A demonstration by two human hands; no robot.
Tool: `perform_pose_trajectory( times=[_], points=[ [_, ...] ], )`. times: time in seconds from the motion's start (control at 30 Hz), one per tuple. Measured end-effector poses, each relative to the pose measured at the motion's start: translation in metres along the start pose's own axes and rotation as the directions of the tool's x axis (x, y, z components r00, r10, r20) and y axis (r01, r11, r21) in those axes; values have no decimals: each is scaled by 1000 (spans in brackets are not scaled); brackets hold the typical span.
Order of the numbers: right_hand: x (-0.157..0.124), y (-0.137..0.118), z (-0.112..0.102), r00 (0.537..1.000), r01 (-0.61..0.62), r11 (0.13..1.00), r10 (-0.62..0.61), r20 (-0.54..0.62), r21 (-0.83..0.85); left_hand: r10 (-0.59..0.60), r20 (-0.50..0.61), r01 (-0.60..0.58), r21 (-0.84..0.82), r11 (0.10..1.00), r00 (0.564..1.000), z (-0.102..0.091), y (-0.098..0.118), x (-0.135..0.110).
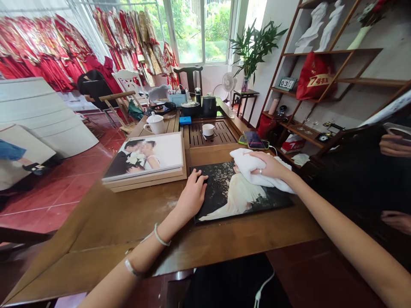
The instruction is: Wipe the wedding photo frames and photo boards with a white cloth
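A dark photo panel (231,194) showing a figure in a white dress lies flat on the wooden table (135,222). My left hand (192,194) rests on the panel's left edge, fingers laid flat and slightly spread. My right hand (271,167) presses a white cloth (253,171) onto the panel's upper right part, fingers curled over the cloth. A ring shows on one finger. Bracelets sit on my left wrist.
A stack of photo panels (146,160) lies to the left of the dark one. Behind are a tea tray (210,134) with a cup (208,129), a mug (156,124), kettles and a phone (253,140). Another person's hands (393,145) show at right. Shelves stand at the right wall.
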State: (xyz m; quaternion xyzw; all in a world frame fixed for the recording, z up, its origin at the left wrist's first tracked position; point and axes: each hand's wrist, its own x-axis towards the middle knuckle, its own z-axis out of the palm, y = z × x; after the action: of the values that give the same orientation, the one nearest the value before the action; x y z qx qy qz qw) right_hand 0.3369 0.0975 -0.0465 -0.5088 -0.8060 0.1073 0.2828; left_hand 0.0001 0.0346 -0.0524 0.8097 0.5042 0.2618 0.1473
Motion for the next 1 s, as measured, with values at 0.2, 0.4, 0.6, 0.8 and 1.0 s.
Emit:
perform_pose_trajectory(
  times=[0.2, 0.4, 0.6, 0.8, 1.0],
  points=[
    [15, -4, 10, 999, 26, 1000, -27, -40, -11, -3, 8, 3, 35, 999, 1000, -2, 2, -1],
    [-34, -30, 2, 982, 187, 982, -188, -30, -41, -14, 6, 13, 60, 998, 1000, -4, 5, -1],
    [-105, -58, -3, 965, 262, 962, -261, 13, -75, -18, 20, 16, 75, 997, 1000, -4, 6, 0],
    [-94, -59, -5, 977, 209, 977, -208, 45, -40, 14, 23, -16, 76, 997, 1000, -1, 3, -1],
    [-25, -53, 7, 1000, 18, 997, -18, 7, -68, 42, -9, -41, 61, 997, 999, 3, -2, -2]
  ],
)
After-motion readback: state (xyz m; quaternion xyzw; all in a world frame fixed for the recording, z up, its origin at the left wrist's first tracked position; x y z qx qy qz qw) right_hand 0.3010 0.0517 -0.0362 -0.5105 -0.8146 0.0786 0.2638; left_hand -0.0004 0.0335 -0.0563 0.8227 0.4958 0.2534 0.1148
